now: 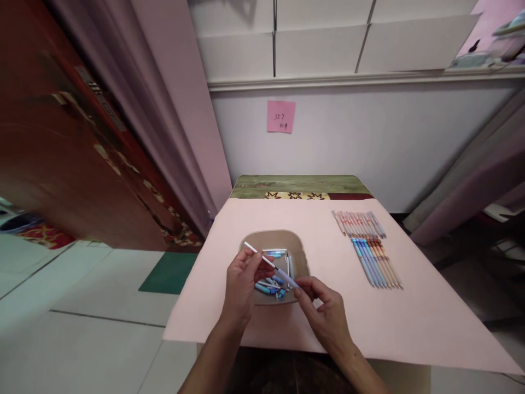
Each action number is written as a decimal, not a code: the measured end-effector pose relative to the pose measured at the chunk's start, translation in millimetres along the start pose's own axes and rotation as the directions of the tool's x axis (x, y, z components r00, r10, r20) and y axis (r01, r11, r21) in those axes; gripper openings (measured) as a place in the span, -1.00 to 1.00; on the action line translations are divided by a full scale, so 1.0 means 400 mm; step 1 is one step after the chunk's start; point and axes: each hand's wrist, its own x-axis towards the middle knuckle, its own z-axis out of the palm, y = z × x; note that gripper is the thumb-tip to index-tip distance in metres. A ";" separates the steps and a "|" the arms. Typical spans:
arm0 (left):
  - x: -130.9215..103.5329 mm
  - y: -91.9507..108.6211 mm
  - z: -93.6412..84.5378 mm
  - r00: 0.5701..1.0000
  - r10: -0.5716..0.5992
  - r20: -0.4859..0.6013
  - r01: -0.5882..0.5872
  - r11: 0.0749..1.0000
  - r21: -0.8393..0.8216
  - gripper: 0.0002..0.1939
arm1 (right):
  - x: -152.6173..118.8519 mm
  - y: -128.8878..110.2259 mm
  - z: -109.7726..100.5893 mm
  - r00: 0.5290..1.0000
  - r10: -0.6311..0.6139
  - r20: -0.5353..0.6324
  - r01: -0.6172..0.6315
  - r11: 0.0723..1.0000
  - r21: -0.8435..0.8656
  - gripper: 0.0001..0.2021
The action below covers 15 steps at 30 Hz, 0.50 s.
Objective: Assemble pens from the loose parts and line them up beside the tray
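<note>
Above a beige bin (302, 257), my left hand (246, 276) pinches a thin white pen refill (253, 248). The refill's dark lower end meets a pale lavender pen barrel (287, 278), whose other end is between the fingers of my right hand (324, 306). Refill and barrel form one slanting line, from upper left to lower right. Inside the bin lie several blue pen parts (262, 288) and white refills; the hands hide some of them.
Two rows of pens lie at the right of the pink-covered table (328, 334): pinkish pens (356, 224) behind, blue pens (368, 265) and tan pens (386, 265) in front. A pink note (281, 116) is on the wall.
</note>
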 end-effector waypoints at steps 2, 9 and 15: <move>-0.005 0.000 0.004 1.000 -0.008 0.011 0.008 1.000 0.004 -0.71 | -0.002 -0.002 0.000 1.000 0.001 0.003 -0.001 1.000 0.013 -0.81; -0.026 0.003 0.023 0.991 -0.031 0.132 0.022 0.998 0.066 -0.78 | -0.006 -0.009 0.000 0.999 -0.017 0.029 0.015 0.998 0.063 -0.80; -0.036 0.010 0.023 0.974 -0.059 0.219 0.038 0.994 0.099 -0.72 | -0.006 -0.015 0.004 0.996 0.031 0.083 -0.044 0.986 0.163 -0.79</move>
